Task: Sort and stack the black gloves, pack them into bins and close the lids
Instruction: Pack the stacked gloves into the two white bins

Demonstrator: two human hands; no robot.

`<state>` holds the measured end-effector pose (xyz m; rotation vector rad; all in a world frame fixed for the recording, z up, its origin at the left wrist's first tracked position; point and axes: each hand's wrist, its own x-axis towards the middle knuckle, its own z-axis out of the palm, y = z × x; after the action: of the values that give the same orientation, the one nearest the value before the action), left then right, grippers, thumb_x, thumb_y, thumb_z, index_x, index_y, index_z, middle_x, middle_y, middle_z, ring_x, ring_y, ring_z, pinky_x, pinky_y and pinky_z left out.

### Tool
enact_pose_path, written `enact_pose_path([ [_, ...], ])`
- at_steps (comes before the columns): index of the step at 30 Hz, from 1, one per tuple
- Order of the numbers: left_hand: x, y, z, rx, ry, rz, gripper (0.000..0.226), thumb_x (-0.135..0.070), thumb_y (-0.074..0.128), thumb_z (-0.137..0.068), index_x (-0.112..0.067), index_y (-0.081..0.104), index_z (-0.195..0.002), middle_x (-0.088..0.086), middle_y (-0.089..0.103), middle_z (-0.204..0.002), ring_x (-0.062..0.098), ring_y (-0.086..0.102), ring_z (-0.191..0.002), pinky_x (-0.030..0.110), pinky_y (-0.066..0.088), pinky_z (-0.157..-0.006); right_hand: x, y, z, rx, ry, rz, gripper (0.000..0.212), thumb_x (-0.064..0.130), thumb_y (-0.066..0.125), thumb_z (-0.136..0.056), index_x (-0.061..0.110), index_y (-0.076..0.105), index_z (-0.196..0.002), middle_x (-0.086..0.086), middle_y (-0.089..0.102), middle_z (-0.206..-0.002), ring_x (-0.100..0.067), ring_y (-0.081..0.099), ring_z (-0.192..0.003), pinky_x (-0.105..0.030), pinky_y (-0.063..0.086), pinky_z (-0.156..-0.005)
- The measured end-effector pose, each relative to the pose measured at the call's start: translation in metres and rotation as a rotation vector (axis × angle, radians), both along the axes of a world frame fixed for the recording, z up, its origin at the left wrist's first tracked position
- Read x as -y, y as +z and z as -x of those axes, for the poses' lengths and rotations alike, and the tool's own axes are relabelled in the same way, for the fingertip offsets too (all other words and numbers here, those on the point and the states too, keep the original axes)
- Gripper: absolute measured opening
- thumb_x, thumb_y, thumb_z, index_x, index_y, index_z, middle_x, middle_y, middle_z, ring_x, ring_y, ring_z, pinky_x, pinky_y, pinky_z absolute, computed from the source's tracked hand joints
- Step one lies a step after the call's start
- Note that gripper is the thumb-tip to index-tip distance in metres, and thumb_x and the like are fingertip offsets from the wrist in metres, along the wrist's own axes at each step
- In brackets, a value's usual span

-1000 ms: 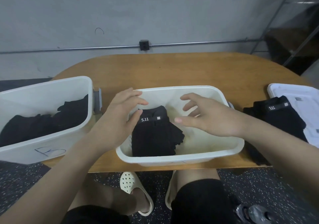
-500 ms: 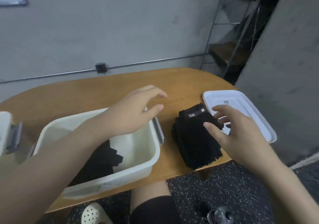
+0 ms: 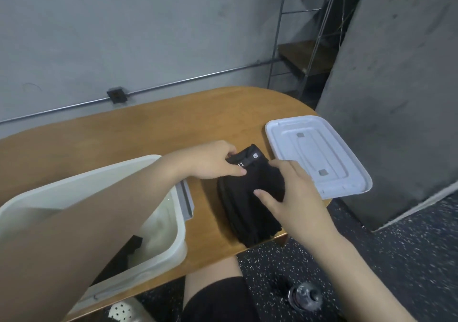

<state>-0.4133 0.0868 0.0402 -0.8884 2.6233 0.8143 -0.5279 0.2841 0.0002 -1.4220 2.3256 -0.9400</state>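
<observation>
A stack of black gloves [image 3: 247, 212] lies on the wooden table [image 3: 124, 143] near its front edge, with a white label on the top cuff. My left hand [image 3: 210, 160] grips the cuff end of the stack, thumb on top. My right hand [image 3: 292, 195] holds the stack's right side, thumb pressed on the top glove. A cream bin [image 3: 173, 222] stands to the left, holding more black gloves [image 3: 128, 247] mostly hidden behind my left forearm. A white lid [image 3: 347, 173] lies flat to the right of the stack.
The table's rounded right end sits close to a grey concrete pillar [image 3: 396, 98]. A metal shelf frame [image 3: 309, 49] stands behind it. On the speckled floor lies a bottle [image 3: 307, 297], beside my knee [image 3: 213, 294] and a sandal [image 3: 124, 311].
My view swung right, away from the bin. Both hands left the bin and moved onto the glove stack beside the lid, taking hold of it.
</observation>
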Motion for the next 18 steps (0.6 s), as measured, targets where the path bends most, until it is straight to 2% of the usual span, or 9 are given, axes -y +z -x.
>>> enact_pose_path([
  [3,0.001,-0.001,0.001,-0.005,0.024,-0.054,0.045,-0.051,0.076,-0.088,-0.022,0.064,-0.121,-0.006,0.07,-0.112,0.015,0.067,-0.101,0.038,0.054,-0.096,-0.001,-0.01,-0.005,-0.103,-0.013,0.0,0.057,0.035,0.079,-0.087,0.02,0.056,-0.137,0.004,0.052,-0.136,-0.02,0.05,-0.126,-0.039,0.045,-0.106],
  [6,0.001,-0.003,0.002,-0.015,0.036,-0.052,0.038,-0.048,0.08,-0.085,-0.024,0.063,-0.11,-0.01,0.067,-0.093,0.013,0.064,-0.086,0.03,0.049,-0.072,-0.003,-0.018,-0.012,-0.227,-0.022,0.052,0.05,0.03,0.082,-0.082,0.017,0.063,-0.126,-0.002,0.053,-0.133,-0.025,0.049,-0.126,-0.043,0.044,-0.105],
  [7,0.002,-0.004,0.002,-0.021,0.044,-0.054,0.037,-0.048,0.081,-0.084,-0.023,0.064,-0.107,-0.009,0.069,-0.09,0.014,0.065,-0.083,0.03,0.048,-0.068,-0.003,-0.02,-0.016,-0.268,-0.016,0.079,0.047,0.029,0.082,-0.081,0.016,0.065,-0.123,-0.004,0.054,-0.132,-0.026,0.049,-0.126,-0.044,0.045,-0.103],
  [9,0.004,-0.007,0.002,-0.032,0.066,-0.061,0.036,-0.048,0.082,-0.083,-0.021,0.067,-0.101,-0.004,0.073,-0.092,0.019,0.068,-0.085,0.035,0.051,-0.073,-0.002,-0.023,-0.024,-0.332,0.01,0.118,0.042,0.031,0.079,-0.082,0.015,0.066,-0.119,-0.006,0.055,-0.131,-0.028,0.051,-0.125,-0.046,0.044,-0.102],
  [11,0.005,-0.008,0.0,-0.028,0.083,-0.056,0.037,-0.051,0.082,-0.081,-0.02,0.067,-0.095,-0.002,0.072,-0.091,0.021,0.067,-0.083,0.038,0.051,-0.072,0.001,-0.027,-0.031,-0.321,0.034,0.108,0.045,0.04,0.073,-0.087,0.014,0.064,-0.123,-0.007,0.055,-0.134,-0.029,0.051,-0.126,-0.046,0.045,-0.103],
  [14,0.002,-0.008,-0.002,-0.005,0.095,-0.043,0.037,-0.053,0.081,-0.082,-0.02,0.066,-0.089,-0.001,0.068,-0.088,0.018,0.06,-0.077,0.032,0.044,-0.066,0.007,-0.032,-0.038,-0.271,0.04,0.056,0.062,0.054,0.062,-0.09,0.014,0.056,-0.137,-0.006,0.052,-0.142,-0.027,0.047,-0.134,-0.047,0.044,-0.109],
  [18,0.0,-0.001,-0.004,-0.033,0.144,-0.098,0.041,-0.055,0.08,-0.082,-0.019,0.069,-0.099,0.002,0.073,-0.096,0.015,0.066,-0.071,0.03,0.049,-0.068,0.01,-0.035,-0.044,-0.267,0.025,-0.008,0.077,0.066,0.056,-0.088,0.017,0.046,-0.147,-0.004,0.047,-0.149,-0.025,0.041,-0.14,-0.046,0.04,-0.113],
])
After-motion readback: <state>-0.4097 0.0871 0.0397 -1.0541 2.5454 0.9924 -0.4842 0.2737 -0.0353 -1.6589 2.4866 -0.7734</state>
